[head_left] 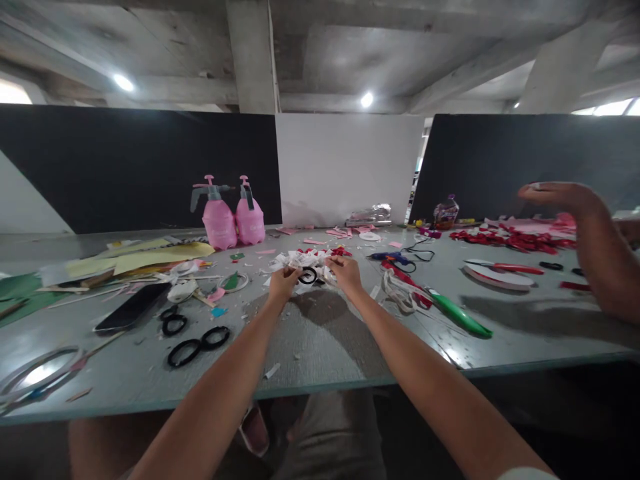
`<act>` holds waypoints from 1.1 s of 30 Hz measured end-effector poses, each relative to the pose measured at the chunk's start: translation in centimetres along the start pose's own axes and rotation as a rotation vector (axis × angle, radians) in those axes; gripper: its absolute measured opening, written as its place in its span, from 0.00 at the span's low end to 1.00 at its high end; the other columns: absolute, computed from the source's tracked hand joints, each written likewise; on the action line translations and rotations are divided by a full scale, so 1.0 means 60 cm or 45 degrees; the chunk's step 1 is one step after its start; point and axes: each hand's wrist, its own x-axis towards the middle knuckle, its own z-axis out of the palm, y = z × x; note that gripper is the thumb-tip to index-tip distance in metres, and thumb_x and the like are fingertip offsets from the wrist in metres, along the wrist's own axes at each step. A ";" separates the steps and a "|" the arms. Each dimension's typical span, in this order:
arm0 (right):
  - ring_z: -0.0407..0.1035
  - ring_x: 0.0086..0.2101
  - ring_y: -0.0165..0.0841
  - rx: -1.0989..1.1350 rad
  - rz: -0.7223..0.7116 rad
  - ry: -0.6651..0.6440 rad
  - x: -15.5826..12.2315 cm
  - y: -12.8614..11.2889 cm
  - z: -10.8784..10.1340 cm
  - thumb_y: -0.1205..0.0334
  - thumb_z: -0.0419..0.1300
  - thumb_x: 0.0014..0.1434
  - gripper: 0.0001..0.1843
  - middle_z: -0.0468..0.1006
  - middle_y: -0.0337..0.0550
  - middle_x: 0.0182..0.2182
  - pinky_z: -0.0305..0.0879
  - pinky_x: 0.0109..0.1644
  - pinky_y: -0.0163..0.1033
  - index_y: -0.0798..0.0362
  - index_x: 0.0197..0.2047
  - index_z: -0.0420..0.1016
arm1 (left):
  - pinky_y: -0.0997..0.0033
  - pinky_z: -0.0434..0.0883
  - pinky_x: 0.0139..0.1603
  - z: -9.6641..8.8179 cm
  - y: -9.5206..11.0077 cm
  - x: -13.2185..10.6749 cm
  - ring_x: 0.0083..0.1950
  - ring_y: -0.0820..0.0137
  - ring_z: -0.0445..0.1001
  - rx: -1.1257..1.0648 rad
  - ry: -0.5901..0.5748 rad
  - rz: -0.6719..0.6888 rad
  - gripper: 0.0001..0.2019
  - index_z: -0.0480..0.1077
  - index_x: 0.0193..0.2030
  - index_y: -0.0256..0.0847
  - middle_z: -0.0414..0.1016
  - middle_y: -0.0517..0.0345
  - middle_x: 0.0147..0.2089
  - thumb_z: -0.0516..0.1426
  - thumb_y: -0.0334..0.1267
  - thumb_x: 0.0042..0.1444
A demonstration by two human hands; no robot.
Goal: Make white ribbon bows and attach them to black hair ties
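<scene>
A small black ring (307, 275) stands between my two hands, in front of a heap of white ribbon pieces (286, 260). My left hand (285, 283) is closed in a pinch at the ring's left edge. To the right, my right hand (345, 273) is also closed, its fingertips among the white pieces. What lies between those fingertips is too small to tell. Red pieces (341, 251) show just behind the heap. A blue glue gun (389, 257) lies to the right of my right hand.
Left of my arms are black rings (199, 347), a phone (133, 307) and two pink spray bottles (219, 223). A green-handled tool (460, 313) and a ribbon roll (497, 275) lie right. Another person's arm (600, 247) reaches over the table's right side.
</scene>
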 end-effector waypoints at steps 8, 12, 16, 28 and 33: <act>0.70 0.40 0.36 -0.313 -0.352 -0.232 -0.046 -0.034 0.051 0.60 0.61 0.53 0.17 0.76 0.47 0.40 0.65 0.47 0.40 0.52 0.47 0.74 | 0.75 0.64 0.30 0.010 0.004 0.006 0.28 0.73 0.69 -0.265 -0.018 0.046 0.16 0.74 0.30 0.36 0.74 0.58 0.26 0.58 0.49 0.44; 0.72 0.38 0.37 -0.259 -0.249 -0.184 -0.038 -0.030 0.052 0.56 0.64 0.51 0.17 0.77 0.46 0.38 0.67 0.45 0.41 0.52 0.44 0.74 | 0.72 0.66 0.36 0.015 0.019 -0.004 0.35 0.70 0.72 -0.357 -0.117 0.057 0.17 0.77 0.37 0.38 0.77 0.53 0.36 0.56 0.47 0.47; 0.72 0.32 0.36 -0.192 -0.118 -0.124 -0.021 -0.019 0.035 0.58 0.63 0.50 0.09 0.77 0.45 0.31 0.68 0.39 0.40 0.54 0.33 0.74 | 0.70 0.66 0.40 0.017 0.029 -0.012 0.39 0.68 0.72 -0.238 -0.188 0.282 0.13 0.77 0.37 0.39 0.77 0.51 0.39 0.54 0.41 0.50; 0.73 0.30 0.32 0.524 0.240 -0.299 -0.027 -0.034 0.034 0.60 0.67 0.42 0.20 0.78 0.41 0.33 0.72 0.35 0.39 0.53 0.40 0.71 | 0.76 0.65 0.31 -0.008 0.027 0.001 0.30 0.74 0.69 -0.180 -0.056 0.235 0.15 0.71 0.34 0.36 0.73 0.57 0.31 0.57 0.48 0.50; 0.73 0.29 0.33 0.413 0.331 -0.346 -0.032 -0.034 0.032 0.52 0.66 0.46 0.18 0.78 0.41 0.32 0.73 0.29 0.38 0.51 0.38 0.72 | 0.77 0.66 0.24 -0.003 0.023 -0.003 0.27 0.75 0.69 -0.218 -0.043 0.187 0.16 0.69 0.35 0.37 0.72 0.60 0.29 0.59 0.48 0.46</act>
